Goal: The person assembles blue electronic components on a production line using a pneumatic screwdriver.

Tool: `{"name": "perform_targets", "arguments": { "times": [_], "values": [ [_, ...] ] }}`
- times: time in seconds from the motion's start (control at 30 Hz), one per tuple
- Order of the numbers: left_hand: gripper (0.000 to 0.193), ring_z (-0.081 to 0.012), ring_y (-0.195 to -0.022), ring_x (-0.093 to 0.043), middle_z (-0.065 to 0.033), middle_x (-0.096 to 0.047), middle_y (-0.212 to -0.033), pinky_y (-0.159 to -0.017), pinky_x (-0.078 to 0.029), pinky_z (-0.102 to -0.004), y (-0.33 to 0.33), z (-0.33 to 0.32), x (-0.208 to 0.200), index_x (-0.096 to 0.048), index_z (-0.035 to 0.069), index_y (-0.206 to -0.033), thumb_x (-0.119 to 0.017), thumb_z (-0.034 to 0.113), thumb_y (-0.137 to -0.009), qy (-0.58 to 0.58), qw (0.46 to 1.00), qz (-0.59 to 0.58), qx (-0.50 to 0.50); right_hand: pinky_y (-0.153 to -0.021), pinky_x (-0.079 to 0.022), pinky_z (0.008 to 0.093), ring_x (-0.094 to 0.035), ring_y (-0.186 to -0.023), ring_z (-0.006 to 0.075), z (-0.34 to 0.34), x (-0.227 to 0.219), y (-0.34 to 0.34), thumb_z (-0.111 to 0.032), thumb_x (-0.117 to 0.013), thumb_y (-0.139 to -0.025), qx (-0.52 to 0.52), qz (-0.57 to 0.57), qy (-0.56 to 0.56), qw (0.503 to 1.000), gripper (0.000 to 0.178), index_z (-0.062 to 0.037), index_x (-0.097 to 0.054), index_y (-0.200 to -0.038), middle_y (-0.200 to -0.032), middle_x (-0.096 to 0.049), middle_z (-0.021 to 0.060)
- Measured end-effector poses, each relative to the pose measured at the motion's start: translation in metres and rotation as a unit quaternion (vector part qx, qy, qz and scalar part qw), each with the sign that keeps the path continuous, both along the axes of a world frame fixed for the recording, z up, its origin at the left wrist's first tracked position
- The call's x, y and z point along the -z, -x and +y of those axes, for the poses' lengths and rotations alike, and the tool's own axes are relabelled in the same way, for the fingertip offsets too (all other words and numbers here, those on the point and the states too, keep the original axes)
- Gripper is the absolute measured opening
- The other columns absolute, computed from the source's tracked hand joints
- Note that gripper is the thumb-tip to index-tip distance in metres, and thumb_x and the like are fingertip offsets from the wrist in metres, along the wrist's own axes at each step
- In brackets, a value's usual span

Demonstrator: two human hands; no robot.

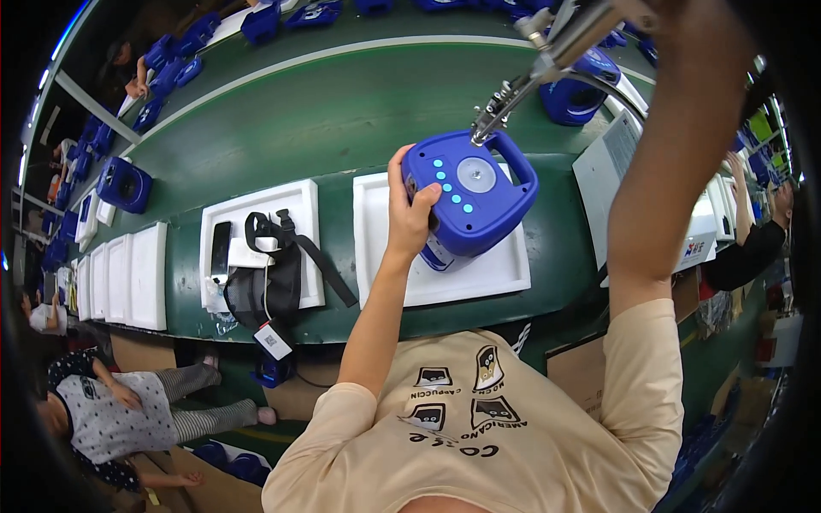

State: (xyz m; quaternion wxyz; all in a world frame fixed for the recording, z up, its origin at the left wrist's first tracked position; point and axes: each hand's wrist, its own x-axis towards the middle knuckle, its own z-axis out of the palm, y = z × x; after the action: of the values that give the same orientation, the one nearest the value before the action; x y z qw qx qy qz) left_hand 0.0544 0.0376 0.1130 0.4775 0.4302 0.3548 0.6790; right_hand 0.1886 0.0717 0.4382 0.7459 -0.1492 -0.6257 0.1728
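Note:
My left hand (409, 209) is closed round the left side of a blue plastic case (500, 214) with a carrying handle. The case has a round pale disc and a row of light-blue buttons on its upper face, and it is tilted over a white foam tray (389, 282). My left thumb presses near the buttons. High at the upper right, my blurred right hand (676, 19) grips a metal power screwdriver (560, 56). The screwdriver's tip meets the case's far edge, close to the handle; whether it touches a screw there cannot be seen.
Left of the case, another foam tray (209, 295) holds a phone (221, 248), a black strap and a cable. More foam trays (141, 274) stand farther left. Other blue cases (125, 185) line the green bench. A white box (611, 162) stands right. Other people work nearby.

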Motion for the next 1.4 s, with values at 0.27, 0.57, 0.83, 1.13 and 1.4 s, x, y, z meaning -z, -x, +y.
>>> {"name": "perform_targets", "arguments": {
  "times": [0.27,0.57,0.83,1.13,1.4],
  "values": [
    [0.075,-0.0256,-0.121,-0.055,-0.0166,-0.051,-0.133,-0.107,-0.045,-0.0391,0.0,0.003,0.002,-0.038,0.002,-0.148,-0.069,0.03,-0.085,-0.002,1.0,0.01,0.012,-0.038,-0.036,0.0228,-0.047,-0.039,0.0071,0.011,0.026,0.045,-0.033,-0.057,-0.101,-0.09,-0.003,0.07,0.993,0.029,-0.0051,-0.06,-0.093,-0.055,-0.044,-0.005],
    [0.076,-0.0281,-0.123,-0.054,-0.017,-0.047,-0.135,-0.108,-0.045,-0.0414,0.004,0.003,0.008,-0.041,0.002,-0.146,-0.07,0.031,-0.082,0.005,1.0,0.028,-0.009,-0.038,-0.035,0.0233,-0.047,-0.04,0.0076,0.017,0.043,0.062,-0.035,-0.057,-0.1,-0.128,0.022,0.144,0.981,0.03,-0.0061,-0.06,-0.094,-0.053,-0.041,-0.0053],
    [0.076,-0.0289,-0.122,-0.054,-0.0177,-0.048,-0.134,-0.108,-0.044,-0.0417,0.005,0.003,0.009,-0.042,0.001,-0.145,-0.07,0.031,-0.081,0.007,0.999,0.034,-0.022,-0.038,-0.037,0.0224,-0.047,-0.04,0.0069,0.019,0.051,0.069,-0.036,-0.057,-0.101,-0.116,0.011,0.162,0.98,0.031,-0.007,-0.06,-0.092,-0.053,-0.042,-0.0053],
    [0.075,-0.0291,-0.122,-0.053,-0.0177,-0.047,-0.134,-0.108,-0.043,-0.0421,0.003,0.003,0.008,-0.043,0.002,-0.144,-0.07,0.031,-0.081,0.004,0.999,0.031,-0.026,-0.038,-0.037,0.0216,-0.047,-0.041,0.0065,0.033,0.069,0.064,-0.033,-0.053,-0.105,-0.152,0.002,0.144,0.978,0.029,-0.0098,-0.057,-0.087,-0.056,-0.045,-0.0041],
    [0.074,-0.0276,-0.123,-0.053,-0.0164,-0.049,-0.134,-0.108,-0.043,-0.0408,0.002,0.005,0.007,-0.043,0.002,-0.144,-0.07,0.032,-0.082,0.0,1.0,0.021,0.0,-0.035,-0.038,0.0213,-0.041,-0.039,0.007,0.031,0.027,0.05,-0.027,-0.052,-0.102,-0.083,-0.047,0.043,0.995,0.029,-0.0005,-0.058,-0.09,-0.054,-0.042,-0.0012]
  ]
}}
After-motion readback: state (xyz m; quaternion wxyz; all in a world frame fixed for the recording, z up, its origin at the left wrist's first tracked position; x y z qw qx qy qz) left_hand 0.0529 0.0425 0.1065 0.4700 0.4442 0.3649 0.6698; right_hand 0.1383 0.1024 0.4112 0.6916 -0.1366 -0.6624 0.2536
